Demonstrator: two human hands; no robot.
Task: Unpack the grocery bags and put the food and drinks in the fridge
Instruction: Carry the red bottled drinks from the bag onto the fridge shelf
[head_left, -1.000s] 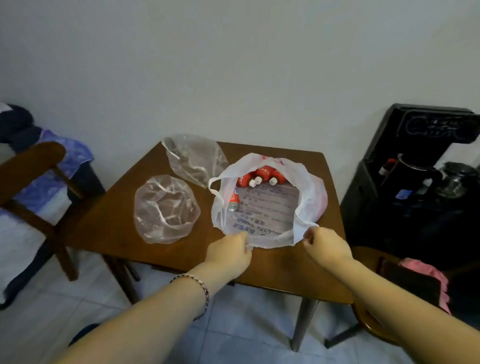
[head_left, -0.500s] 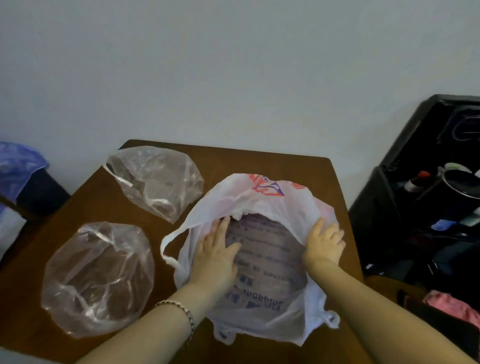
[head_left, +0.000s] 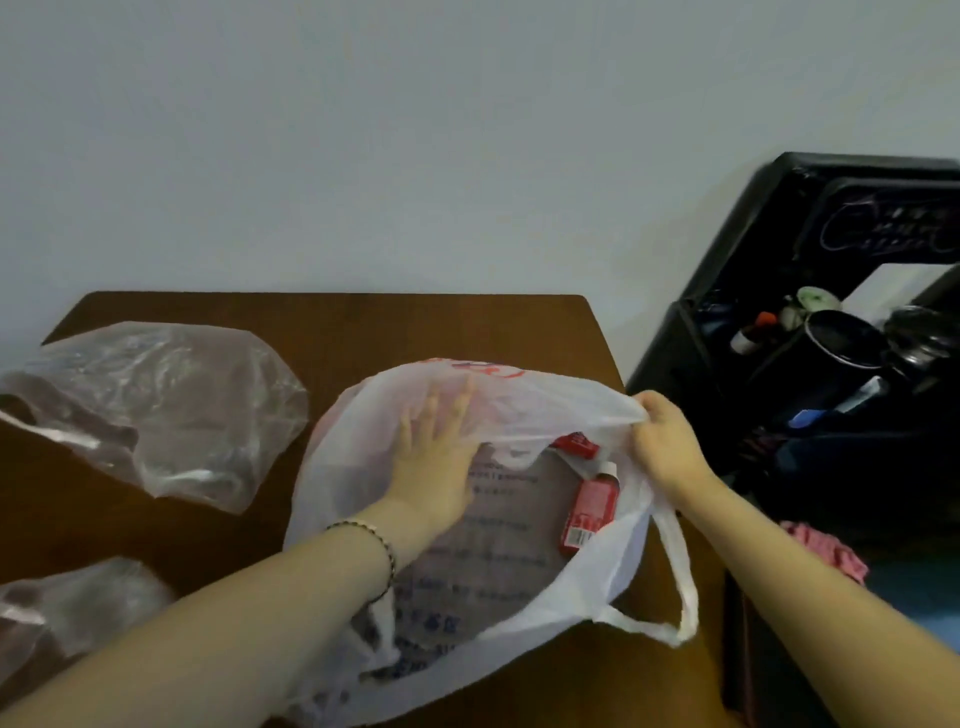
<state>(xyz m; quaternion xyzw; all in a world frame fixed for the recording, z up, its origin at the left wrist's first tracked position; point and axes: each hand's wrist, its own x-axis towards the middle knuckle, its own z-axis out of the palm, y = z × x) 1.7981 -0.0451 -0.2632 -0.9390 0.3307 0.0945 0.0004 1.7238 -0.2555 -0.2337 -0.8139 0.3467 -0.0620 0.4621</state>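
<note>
2 hands are working at the white grocery bag (head_left: 343, 467), which is lying on the wooden table (head_left: 363, 327). Left hand (head_left: 436, 467) is reaching inside, fingers straight and spread, gripping nothing. Right hand (head_left: 667, 441) is pinching the bag's right rim, holding it raised. 2 red bottles (head_left: 589, 506) are lying inside, near the right wall.

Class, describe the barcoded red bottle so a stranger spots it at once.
On the brown wooden table, find the white plastic bag beside two clear bags. Inside, near its right edge, lies the red bottle: white cap, barcode label, in full view, unlike the half-hidden red bottle beyond it.
</note>
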